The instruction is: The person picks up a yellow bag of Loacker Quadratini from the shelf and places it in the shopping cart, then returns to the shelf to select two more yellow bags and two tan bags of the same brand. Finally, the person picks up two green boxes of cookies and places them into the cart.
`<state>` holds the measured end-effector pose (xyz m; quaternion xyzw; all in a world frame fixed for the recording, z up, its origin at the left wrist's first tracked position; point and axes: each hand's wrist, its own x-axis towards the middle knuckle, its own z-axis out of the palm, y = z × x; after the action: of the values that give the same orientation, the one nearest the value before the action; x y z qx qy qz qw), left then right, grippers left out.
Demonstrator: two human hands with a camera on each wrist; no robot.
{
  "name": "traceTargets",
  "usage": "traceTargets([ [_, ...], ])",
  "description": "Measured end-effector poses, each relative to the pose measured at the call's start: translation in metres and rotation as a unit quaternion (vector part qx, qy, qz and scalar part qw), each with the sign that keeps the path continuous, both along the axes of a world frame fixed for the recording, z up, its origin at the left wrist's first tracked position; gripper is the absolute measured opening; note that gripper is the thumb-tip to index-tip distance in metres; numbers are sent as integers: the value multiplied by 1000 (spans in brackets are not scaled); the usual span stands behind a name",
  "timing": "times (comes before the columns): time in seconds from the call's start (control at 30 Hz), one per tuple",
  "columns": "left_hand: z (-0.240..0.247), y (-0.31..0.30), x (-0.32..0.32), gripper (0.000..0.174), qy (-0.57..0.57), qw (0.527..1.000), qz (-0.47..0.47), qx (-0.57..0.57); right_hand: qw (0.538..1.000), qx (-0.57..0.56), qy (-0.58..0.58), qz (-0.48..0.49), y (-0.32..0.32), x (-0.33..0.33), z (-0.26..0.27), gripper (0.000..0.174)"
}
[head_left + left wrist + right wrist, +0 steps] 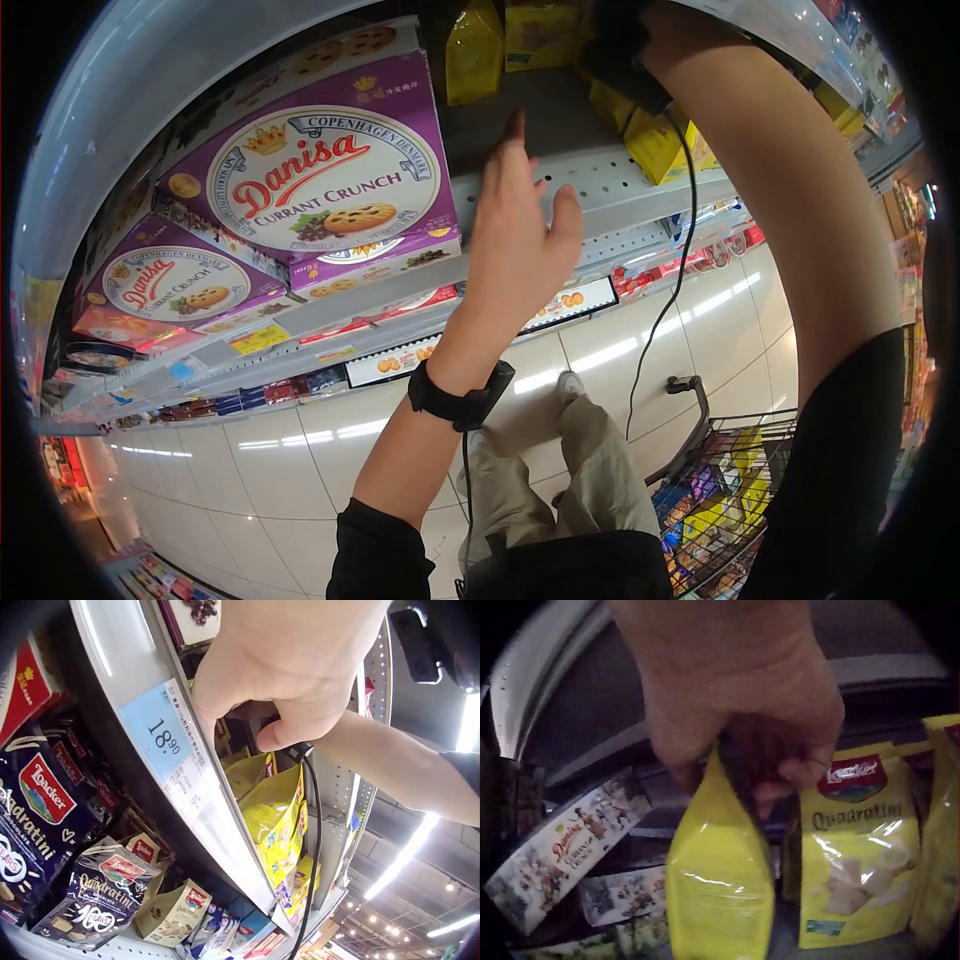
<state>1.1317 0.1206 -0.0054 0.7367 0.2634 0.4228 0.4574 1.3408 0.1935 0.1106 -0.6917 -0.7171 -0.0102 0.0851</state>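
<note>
My right hand [742,705] pinches the top edge of a yellow bag [720,892], which hangs upright and side-on below the fingers. Just right of it in that view stands another yellow bag printed Quadratini [859,877]. In the head view, the right forearm reaches to the back of the shelf and the hand is mostly hidden by a dark wrist device. My left hand [520,225] is held empty before the shelf edge, its fingers extended and thumb apart. Beside it is a purple Danisa Currant Crunch box [330,180].
A smaller-looking Danisa box [175,285] sits at the left. Loacker bags [101,892] fill a neighbouring shelf, by a blue price tag [161,735]. A wire cart [730,500] holding packages stands on the tiled floor at lower right. A thin cable [672,300] hangs from the right wrist.
</note>
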Motion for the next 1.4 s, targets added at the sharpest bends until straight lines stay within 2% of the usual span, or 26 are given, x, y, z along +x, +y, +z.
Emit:
traceTargets([
  [0.2,-2,0,-1,64,2,1000,-17,-2,1000,0,0,6,3,-3,-3,43],
  [0.43,3,-3,0,67,-1,1000,1,0,1000,3,-3,9,6,-5,-2,44],
  [0.53,5,-3,-1,65,13,999,-21,-39,1000,5,-2,9,7,-5,-3,44],
  [1.4,-4,2,3,65,-21,999,-2,26,1000,13,-5,24,19,-25,-13,47],
])
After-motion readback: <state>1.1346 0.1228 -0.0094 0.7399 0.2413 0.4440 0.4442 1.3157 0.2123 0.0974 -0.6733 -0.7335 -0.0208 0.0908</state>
